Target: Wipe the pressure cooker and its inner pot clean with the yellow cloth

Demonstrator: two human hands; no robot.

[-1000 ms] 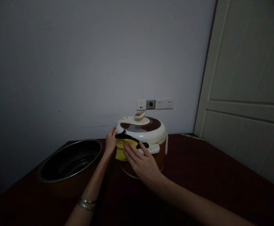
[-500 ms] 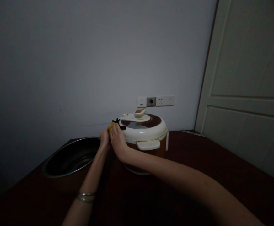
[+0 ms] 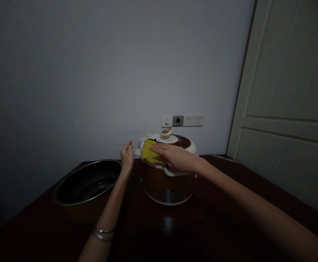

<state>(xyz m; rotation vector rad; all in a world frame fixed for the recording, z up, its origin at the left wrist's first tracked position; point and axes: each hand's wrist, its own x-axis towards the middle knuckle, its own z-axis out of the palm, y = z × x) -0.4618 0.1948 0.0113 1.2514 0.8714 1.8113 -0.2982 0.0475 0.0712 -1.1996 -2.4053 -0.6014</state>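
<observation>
1. The electric rice cooker (image 3: pixel 168 185) stands on the worktop (image 3: pixel 224 185) with its cream and dark brown lid (image 3: pixel 187 143) on, so I can't see inside it. Its body is brown, with a small silver label (image 3: pixel 170 196) low on the front. A cream and brown valve cap (image 3: pixel 166 133) sits on top of the lid.
2. To the left of the cooker, and just apart from it, is a wide steel-rimmed bowl (image 3: pixel 87 182). Its inside is so dark that I can't tell whether anything is in it.
3. A yellow cloth (image 3: pixel 150 153) lies bunched on the near left part of the lid, hanging slightly over the rim.
4. My right hand (image 3: pixel 175 157) is open and flat, palm down, on the lid. My fingers (image 3: pixel 159 148) rest on the cloth, pressing it against the lid rather than gripping it.
5. My left hand (image 3: pixel 126 158) is raised beside the cooker, between it and the bowl. Its fingers are loosely together and it holds nothing. It is close to the lid but doesn't seem to touch it. Two thin bracelets (image 3: pixel 102 234) circle my left wrist.
6. The worktop is a dark reddish brown and glossy, with a thin pale strip (image 3: pixel 224 158) lying near its far right corner.
7. Behind the cooker, a row of white wall sockets (image 3: pixel 193 120) runs along the pale wall (image 3: pixel 66 72). A white panelled door (image 3: pixel 284 72) stands to the right.
</observation>
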